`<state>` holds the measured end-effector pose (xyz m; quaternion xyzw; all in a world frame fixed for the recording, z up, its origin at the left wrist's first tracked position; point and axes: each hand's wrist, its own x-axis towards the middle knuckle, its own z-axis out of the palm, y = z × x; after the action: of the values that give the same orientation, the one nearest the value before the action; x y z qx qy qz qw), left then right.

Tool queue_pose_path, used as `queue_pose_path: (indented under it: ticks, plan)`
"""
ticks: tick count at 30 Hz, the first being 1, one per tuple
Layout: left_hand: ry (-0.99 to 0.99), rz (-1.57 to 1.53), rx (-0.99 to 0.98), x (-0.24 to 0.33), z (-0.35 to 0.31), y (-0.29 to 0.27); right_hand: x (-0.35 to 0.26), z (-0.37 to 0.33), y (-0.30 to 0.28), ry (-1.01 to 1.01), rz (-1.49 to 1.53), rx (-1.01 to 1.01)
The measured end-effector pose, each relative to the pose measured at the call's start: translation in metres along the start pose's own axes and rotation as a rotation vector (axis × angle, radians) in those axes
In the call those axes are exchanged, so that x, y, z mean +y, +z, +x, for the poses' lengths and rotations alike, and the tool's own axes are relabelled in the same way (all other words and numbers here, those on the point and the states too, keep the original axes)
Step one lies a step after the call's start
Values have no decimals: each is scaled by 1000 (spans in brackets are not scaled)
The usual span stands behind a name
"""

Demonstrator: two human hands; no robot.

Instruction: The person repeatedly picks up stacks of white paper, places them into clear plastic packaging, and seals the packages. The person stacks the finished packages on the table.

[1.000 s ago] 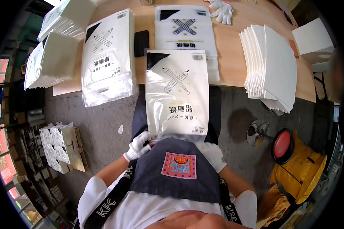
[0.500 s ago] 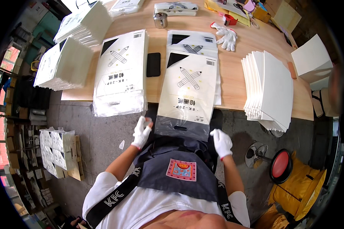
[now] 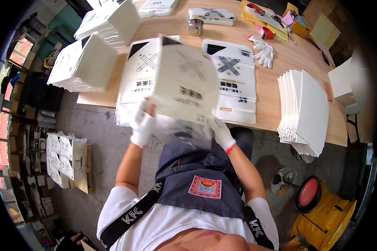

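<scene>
A clear plastic pack of drawing paper (image 3: 184,79), printed with crossed pencils and blurred by motion, is raised and tilted over the table's near edge. My white-gloved left hand (image 3: 142,126) grips its left lower side. At the lower right corner, my gloved right hand (image 3: 222,134) has its fingers closed on the plastic edge. Behind and left of it lies a stack of similar packs (image 3: 132,90), partly covered by the raised one. Flat printed plastic bags (image 3: 238,98) lie on the table to its right. The loose bottom flap of the pack hangs between my hands.
Tall piles of packs (image 3: 83,62) stand on the table (image 3: 266,113) at left. Fanned white paper (image 3: 303,108) overhangs the front edge at right. Farther back are a metal canister (image 3: 195,27), a spare glove (image 3: 264,52) and red tape (image 3: 267,32). A round red stool (image 3: 309,193) stands lower right.
The pack has gone from lying on the bags to being lifted leftward, partly over the left stack. Both hands, earlier off it, now hold it. The phone is hidden now.
</scene>
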<state>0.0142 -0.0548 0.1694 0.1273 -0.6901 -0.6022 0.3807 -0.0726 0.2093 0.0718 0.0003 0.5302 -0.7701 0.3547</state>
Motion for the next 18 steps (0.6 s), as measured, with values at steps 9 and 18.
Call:
queue_pose_path:
  ticks: [9, 18]
  plan:
    - [-209, 1208, -169, -112, 95, -153, 9, 126, 132, 27, -65, -9]
    - [464, 1115, -205, -22, 86, -16, 45, -8, 36, 326, -95, -248]
